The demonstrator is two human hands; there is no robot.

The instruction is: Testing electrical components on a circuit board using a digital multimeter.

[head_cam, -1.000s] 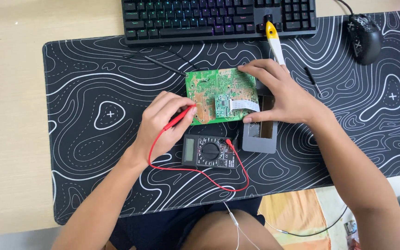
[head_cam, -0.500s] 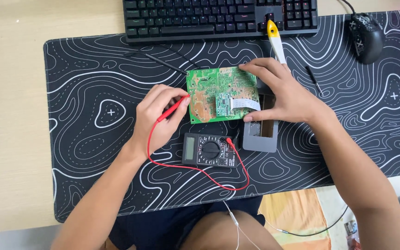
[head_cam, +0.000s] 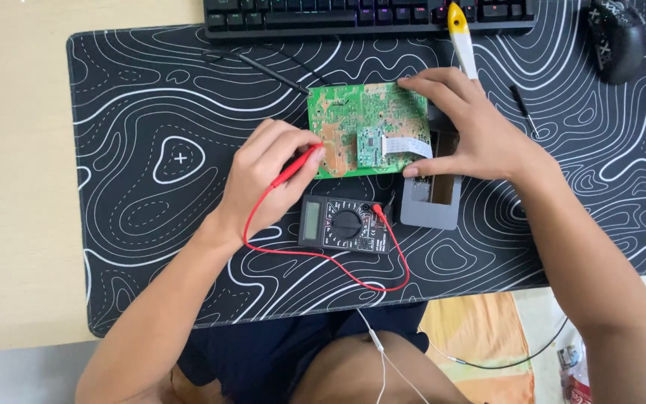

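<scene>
The light is bright, even and diffuse, with no single visible source; the black desk mat (head_cam: 151, 97) with its white contour lines reads crisply, and the beige desk (head_cam: 9, 187) left of the mat looks flat and slightly washed; shadows are soft and short, a faint one just under the left hand (head_cam: 267, 179) on the mat and another beneath the right hand (head_cam: 472, 127); the green circuit board (head_cam: 364, 127) near the mat's centre is sharp, without glare; the keyboard (head_cam: 368, 13) at the mat's far edge shows dim coloured backlight; the lower corners below the mat are softer.
</scene>
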